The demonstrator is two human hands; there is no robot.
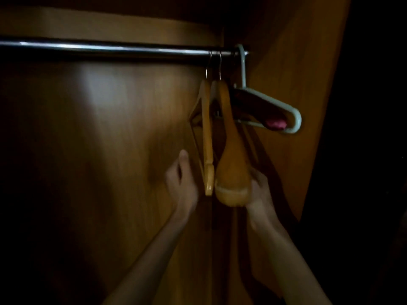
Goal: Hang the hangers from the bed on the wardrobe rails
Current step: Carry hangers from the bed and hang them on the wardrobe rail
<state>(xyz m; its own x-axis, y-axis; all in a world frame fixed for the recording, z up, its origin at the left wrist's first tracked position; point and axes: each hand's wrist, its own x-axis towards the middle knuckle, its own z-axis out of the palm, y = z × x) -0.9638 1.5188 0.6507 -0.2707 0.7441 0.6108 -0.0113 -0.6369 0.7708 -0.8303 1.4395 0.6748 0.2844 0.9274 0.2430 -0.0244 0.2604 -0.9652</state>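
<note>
Two wooden hangers [220,137] and a pale plastic hanger [271,104] are hung on the rail [110,48]. Broad hanger end is grasped by right hand [259,192]; left hand [181,181] fingers released, beside the thin one.

Orange-brown wooden hangers [229,150], pale green hanger [273,102], chrome rail [110,48]

Both forearms look bare, apparently no sleeves.

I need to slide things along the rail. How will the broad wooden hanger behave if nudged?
The broad wooden hanger looks rigid and thick, so probably heavyish. Its thin hook on the round rail likely lets it swing and slide. It may knock the slimmer wooden hanger alongside.
</note>
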